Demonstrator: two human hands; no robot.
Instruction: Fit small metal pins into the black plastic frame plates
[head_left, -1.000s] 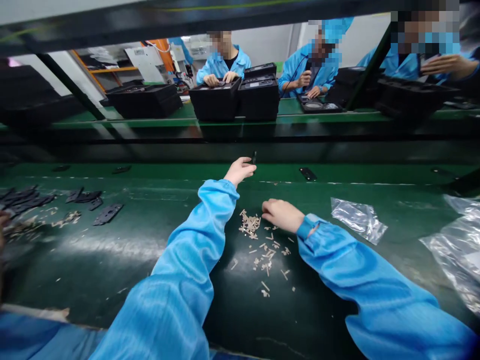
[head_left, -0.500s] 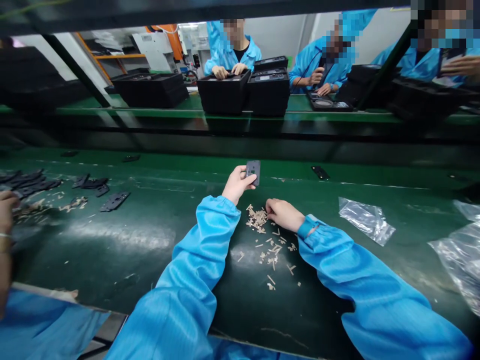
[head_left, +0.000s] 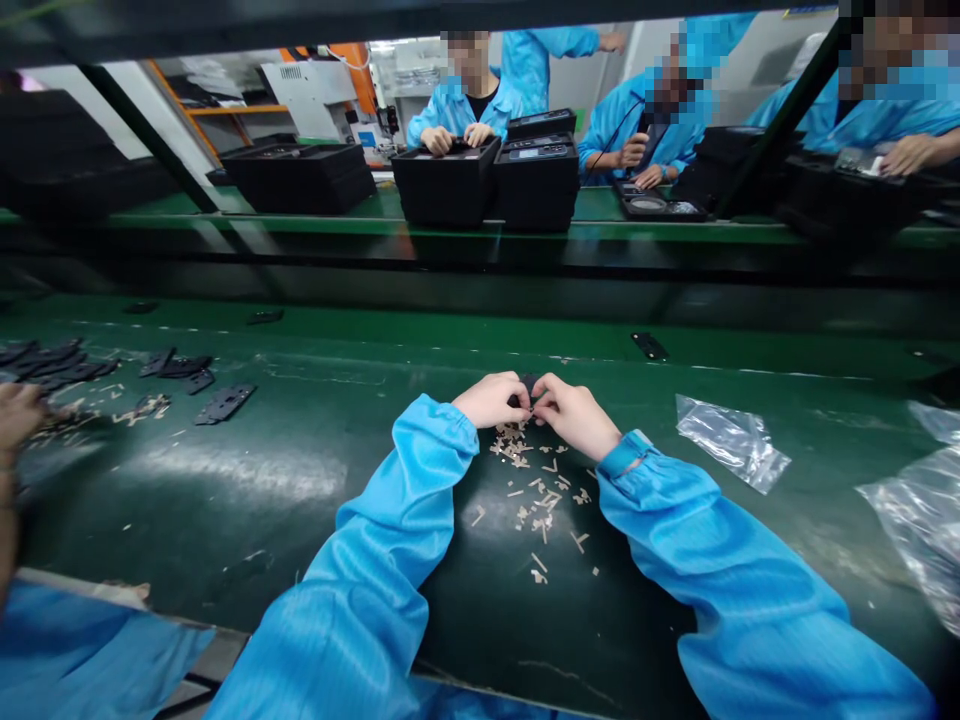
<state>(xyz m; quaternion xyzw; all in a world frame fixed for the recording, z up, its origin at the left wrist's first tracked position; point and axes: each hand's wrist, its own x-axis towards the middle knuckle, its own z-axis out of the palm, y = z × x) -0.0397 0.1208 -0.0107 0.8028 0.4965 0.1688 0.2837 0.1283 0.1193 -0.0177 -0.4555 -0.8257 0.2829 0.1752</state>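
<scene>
My left hand (head_left: 495,400) is closed on a dark flat plastic plate (head_left: 529,381), mostly hidden behind the fingers. Close against it, my right hand (head_left: 570,412) has thumb and finger pinched together at the plate's near edge; whatever lies in that pinch is too small to make out. Just below both hands, a pile of small beige scraps (head_left: 512,445) lies on the green tabletop (head_left: 315,540). More loose beige scraps (head_left: 547,505) are scattered toward me.
Black plastic plates (head_left: 225,403) and beige bits lie at left, near another person's hand (head_left: 19,415). Clear plastic bags (head_left: 731,440) rest at right. One black plate (head_left: 649,346) sits farther back. Behind the ledge, people in blue work beside stacked black trays (head_left: 446,190).
My left hand has lowered and turned the plate, bringing it down toward the scraps. My right hand has risen from the pile to meet it. People behind have shifted.
</scene>
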